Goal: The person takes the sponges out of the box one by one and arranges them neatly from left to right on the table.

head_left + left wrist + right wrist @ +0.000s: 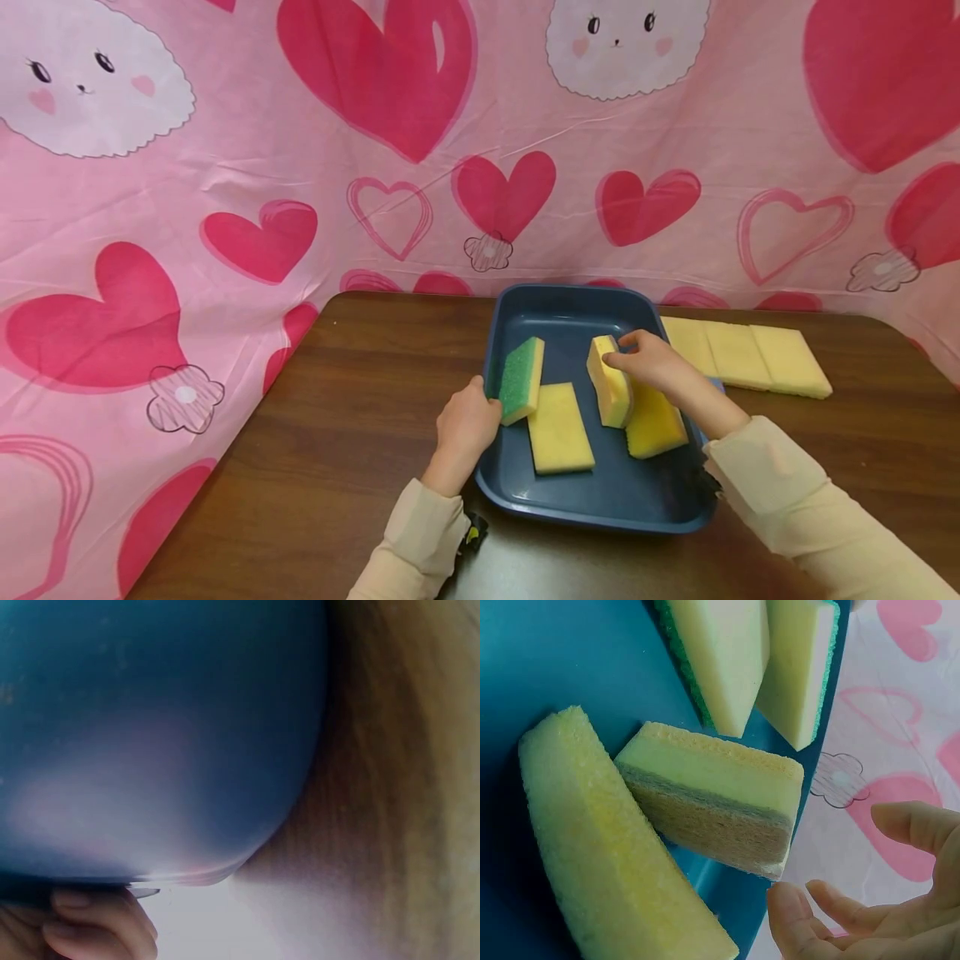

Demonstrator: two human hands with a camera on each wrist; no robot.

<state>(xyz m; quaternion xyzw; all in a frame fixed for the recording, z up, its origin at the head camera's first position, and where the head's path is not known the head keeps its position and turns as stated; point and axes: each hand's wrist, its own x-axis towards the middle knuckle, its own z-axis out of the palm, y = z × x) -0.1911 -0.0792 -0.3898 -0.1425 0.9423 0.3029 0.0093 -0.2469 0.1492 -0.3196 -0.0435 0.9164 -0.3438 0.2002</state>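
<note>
A dark blue tray [585,500] sits on the table in the head view. My left hand [467,421] grips its left rim, its curled fingers [105,922] at the tray's edge in the left wrist view. My right hand [651,360] is over the tray's right side, at the top of an upright sponge [613,387]. In the right wrist view its fingers are spread, with fingertips right at the end of that layered sponge [712,795]. A green-and-yellow sponge [522,379] leans by the left wall. One yellow sponge [560,429] lies mid-tray; another [654,427] is under my right wrist.
Several pale yellow sponges [750,354] lie in a row on the brown wooden table [360,400], right of the tray. A pink cloth [540,125] with hearts hangs behind the table and along its left side.
</note>
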